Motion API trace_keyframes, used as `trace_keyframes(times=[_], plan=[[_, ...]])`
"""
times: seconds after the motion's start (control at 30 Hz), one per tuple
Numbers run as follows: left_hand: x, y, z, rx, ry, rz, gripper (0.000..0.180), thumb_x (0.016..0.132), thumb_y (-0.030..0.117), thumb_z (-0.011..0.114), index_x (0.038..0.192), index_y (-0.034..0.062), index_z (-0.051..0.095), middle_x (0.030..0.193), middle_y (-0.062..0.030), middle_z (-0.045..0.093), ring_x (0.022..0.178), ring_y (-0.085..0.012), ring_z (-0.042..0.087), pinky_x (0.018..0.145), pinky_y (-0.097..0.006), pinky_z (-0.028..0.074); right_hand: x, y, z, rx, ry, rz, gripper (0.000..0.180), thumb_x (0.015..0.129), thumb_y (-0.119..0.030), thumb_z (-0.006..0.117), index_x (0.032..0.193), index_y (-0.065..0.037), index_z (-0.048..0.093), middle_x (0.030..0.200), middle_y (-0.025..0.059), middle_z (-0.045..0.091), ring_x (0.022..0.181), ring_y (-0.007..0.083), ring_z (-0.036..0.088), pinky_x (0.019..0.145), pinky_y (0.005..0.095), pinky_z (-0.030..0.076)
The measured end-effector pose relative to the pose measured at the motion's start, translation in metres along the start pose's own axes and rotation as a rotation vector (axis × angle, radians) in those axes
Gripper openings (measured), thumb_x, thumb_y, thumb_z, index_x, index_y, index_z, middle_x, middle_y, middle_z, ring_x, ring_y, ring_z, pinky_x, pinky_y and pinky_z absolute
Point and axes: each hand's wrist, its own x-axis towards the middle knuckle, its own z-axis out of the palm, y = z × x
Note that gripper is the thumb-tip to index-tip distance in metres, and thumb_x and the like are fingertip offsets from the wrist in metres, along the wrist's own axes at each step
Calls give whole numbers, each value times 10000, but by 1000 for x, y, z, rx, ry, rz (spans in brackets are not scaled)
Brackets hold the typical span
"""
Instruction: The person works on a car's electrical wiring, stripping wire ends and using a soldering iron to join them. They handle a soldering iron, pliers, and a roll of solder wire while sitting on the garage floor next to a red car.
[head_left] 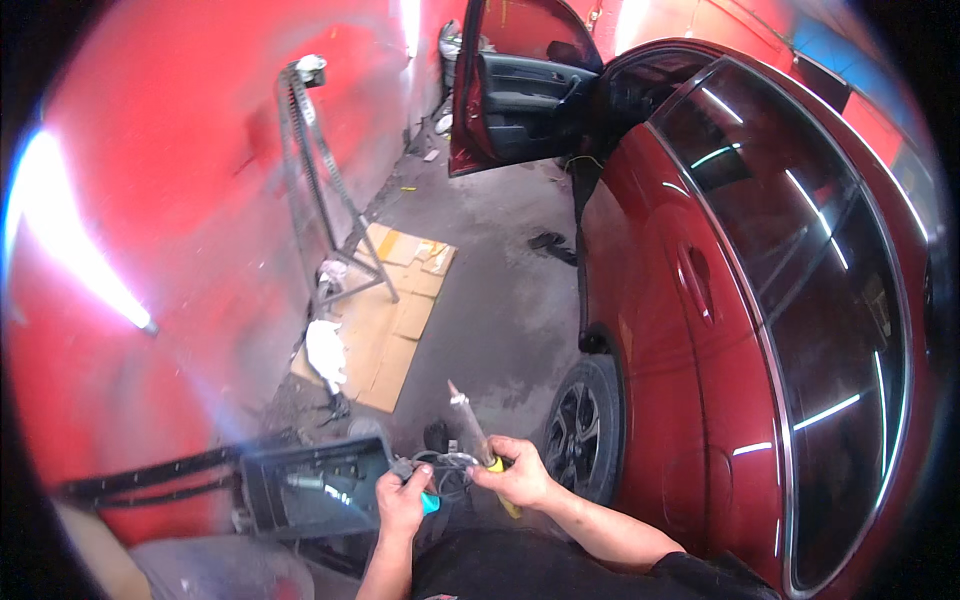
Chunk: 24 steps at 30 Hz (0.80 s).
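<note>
My right hand [515,477] is closed around the yellow handle of a soldering iron [472,425]. Its metal shaft points up and away, ending in a copper-coloured tip. To the left, my left hand [401,496] is closed, pinching a small grey piece [402,467] between thumb and fingers; its kind cannot be made out. Something teal [430,502] shows beside the left palm. A loop of dark cord [455,480] hangs between both hands, and I cannot tell where its ends go.
A dark tray [262,524] with small tools stands left of my hands. Beyond it, cardboard [400,345] lies under a metal stand [330,215] by the red wall. On the right is a dark red car [650,230], front door [525,95] open. Someone's grey clothing [220,570] shows lower left.
</note>
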Motion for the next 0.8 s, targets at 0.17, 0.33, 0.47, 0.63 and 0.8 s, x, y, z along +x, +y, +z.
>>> trace_keyframes(times=[0.17,0.33,0.47,0.63,0.8], plan=[[205,57,50,-525,-16,-115,70,866,54,622,880,5,574,693,-82,598,611,-181,586,590,-309,482,195,4,-67,-260,199,-163,235,755,-100,752,731,3,542,678,30,492,638,107,465,586,289,401],[378,109,128,-316,-173,-306,105,906,108,635,888,16,587,708,-61,608,638,-160,592,602,-294,488,331,34,-147,-149,309,45,199,783,-87,758,766,-11,576,697,-11,529,667,68,475,596,264,412],[480,150,189,336,-425,-154,271,913,189,682,1127,23,684,836,-30,693,743,-111,623,698,-266,501,422,35,-209,283,359,300,171,820,-127,772,841,-27,636,749,-45,589,708,43,495,630,232,425],[633,137,277,250,-516,-257,159,910,152,672,980,9,673,809,-12,677,706,-119,616,665,-284,490,569,72,-277,453,271,241,191,831,-103,751,961,6,664,790,-25,610,787,57,541,695,248,472],[758,173,343,426,-303,-119,124,881,124,700,838,13,666,683,-20,634,592,-110,570,536,-278,447,725,112,-376,96,306,232,197,779,-141,722,832,20,620,737,64,584,684,143,560,642,319,460]])
